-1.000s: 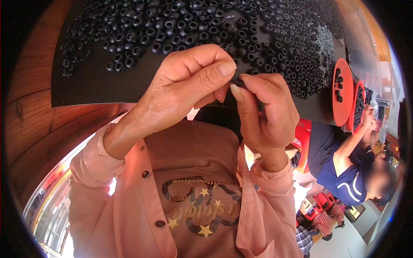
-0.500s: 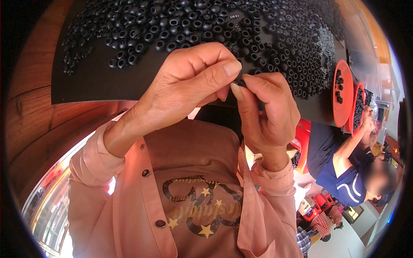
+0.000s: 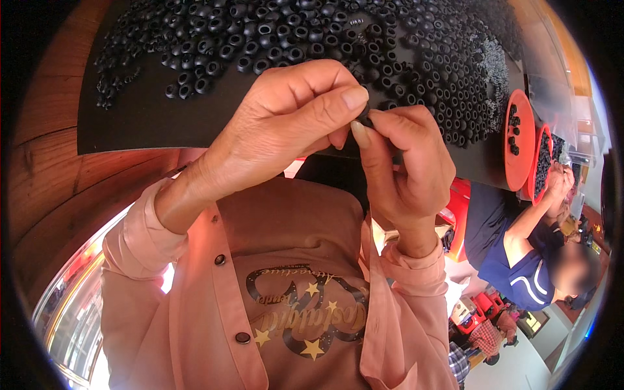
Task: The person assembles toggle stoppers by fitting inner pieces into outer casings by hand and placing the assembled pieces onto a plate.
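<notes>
Both my hands meet at the near edge of a black table. My left hand is closed, thumb pressed against the bent fingers, on a small black part. From the other side my right hand pinches the same part between thumb and forefinger. Fingertips cover most of it, so its exact shape is hidden. Just beyond the hands lie many round black hollow pieces, ring-like with open middles. Smaller dark bits lie at the left of the spread.
A red oval tray with several black pieces stands at the table's right end. Beside it is a second red tray full of small black parts. A co-worker in dark blue sits to the right, hands near that tray. Wooden boards run along the left.
My hands have shifted very slightly to the right, still pinching the small black part together. The co-worker's hands have moved a little near the tray.
</notes>
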{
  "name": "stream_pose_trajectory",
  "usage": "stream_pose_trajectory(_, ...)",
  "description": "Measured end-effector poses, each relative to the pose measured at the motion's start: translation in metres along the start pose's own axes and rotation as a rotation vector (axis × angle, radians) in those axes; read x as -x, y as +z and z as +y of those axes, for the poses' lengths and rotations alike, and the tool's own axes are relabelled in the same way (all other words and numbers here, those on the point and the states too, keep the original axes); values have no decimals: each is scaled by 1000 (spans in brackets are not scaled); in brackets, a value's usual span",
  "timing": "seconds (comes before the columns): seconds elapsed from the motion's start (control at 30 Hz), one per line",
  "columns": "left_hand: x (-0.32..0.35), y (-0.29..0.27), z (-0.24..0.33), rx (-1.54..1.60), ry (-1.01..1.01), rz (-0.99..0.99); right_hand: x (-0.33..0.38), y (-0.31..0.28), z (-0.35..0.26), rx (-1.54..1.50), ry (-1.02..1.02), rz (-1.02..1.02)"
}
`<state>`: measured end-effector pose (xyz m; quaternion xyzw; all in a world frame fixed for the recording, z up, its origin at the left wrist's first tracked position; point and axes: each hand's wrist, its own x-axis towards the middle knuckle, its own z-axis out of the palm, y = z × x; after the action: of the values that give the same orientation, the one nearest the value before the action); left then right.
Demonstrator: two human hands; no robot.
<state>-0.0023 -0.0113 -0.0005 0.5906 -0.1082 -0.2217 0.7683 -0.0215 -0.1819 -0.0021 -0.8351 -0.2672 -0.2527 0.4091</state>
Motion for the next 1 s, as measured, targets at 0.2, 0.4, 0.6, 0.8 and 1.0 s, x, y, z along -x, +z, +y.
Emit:
stream_pose_trajectory(0.2,0,0,0,-9,0,-11,0,-2,2,-18,5,-10)
stream_pose_trajectory(0.4,-1,0,0,-74,-3,-20,2,-5,1,-22,32,-39)
stream_pose_trajectory(0.6,0,1,6,-47,-40,-45,6,-7,4,-45,49,-69)
stream_pose_trajectory(0.8,-1,2,-2,-126,46,-53,9,-7,4,-62,66,-76)
stream_pose_trajectory(1.0,-1,6,-3,-171,88,-76,12,-12,3,-54,62,-92)
